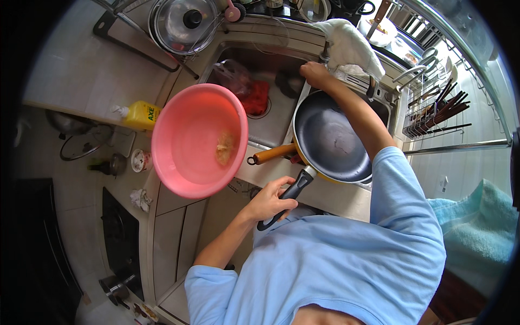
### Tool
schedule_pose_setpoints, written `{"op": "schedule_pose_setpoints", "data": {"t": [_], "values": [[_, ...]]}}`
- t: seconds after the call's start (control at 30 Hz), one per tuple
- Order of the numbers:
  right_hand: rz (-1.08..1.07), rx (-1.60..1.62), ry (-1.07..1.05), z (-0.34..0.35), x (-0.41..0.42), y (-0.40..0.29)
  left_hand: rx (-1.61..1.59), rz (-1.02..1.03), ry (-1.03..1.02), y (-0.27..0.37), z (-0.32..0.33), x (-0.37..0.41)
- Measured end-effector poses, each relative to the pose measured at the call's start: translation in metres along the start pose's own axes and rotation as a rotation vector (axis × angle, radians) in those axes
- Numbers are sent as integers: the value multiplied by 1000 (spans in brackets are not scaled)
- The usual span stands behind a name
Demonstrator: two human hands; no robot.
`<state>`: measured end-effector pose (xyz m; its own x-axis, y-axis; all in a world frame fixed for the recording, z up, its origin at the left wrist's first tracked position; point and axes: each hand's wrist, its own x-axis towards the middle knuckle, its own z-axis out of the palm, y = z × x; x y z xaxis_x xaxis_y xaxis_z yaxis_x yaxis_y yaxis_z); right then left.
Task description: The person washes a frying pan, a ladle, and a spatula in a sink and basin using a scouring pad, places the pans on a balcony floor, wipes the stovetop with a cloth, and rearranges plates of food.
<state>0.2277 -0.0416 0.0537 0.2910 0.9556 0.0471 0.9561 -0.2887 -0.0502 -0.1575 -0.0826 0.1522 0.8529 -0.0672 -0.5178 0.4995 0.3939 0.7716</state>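
My left hand (270,199) grips the black handle of a dark non-stick frying pan (333,136). The pan sits over the right bowl of a steel double sink (280,115), its inside wet-looking. Just under it, a second pan's orange-brown handle (272,154) sticks out to the left. My right hand (317,75) reaches across the pan to the faucet (325,55), fingers curled at its lower part; what they hold is hidden. Left of the pan, a pink plastic basin (187,142) overlaps the sink's edge, with yellowish residue inside.
A plastic bag (233,77) and a red item (256,97) lie in the left sink bowl. A yellow detergent bottle (140,115) stands left of the basin. A white cloth (351,46) hangs by the faucet. A wire rack (430,113) holds chopsticks at right.
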Motion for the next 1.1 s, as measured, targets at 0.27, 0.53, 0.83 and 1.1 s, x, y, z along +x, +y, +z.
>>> {"op": "schedule_pose_setpoints", "data": {"t": [0.27,0.53,0.83,1.1], "values": [[-79,-194,42,1,10,-4,-100,-39,-175,-5,4,22],[-16,40,308,-35,-24,-31,-225,-85,-238,-20,-6,27],[634,-57,-182,6,-179,25,38,53,-63,-18,-9,7],[-282,699,-33,-13,-179,-119,112,136,129,-23,-16,-12]]}}
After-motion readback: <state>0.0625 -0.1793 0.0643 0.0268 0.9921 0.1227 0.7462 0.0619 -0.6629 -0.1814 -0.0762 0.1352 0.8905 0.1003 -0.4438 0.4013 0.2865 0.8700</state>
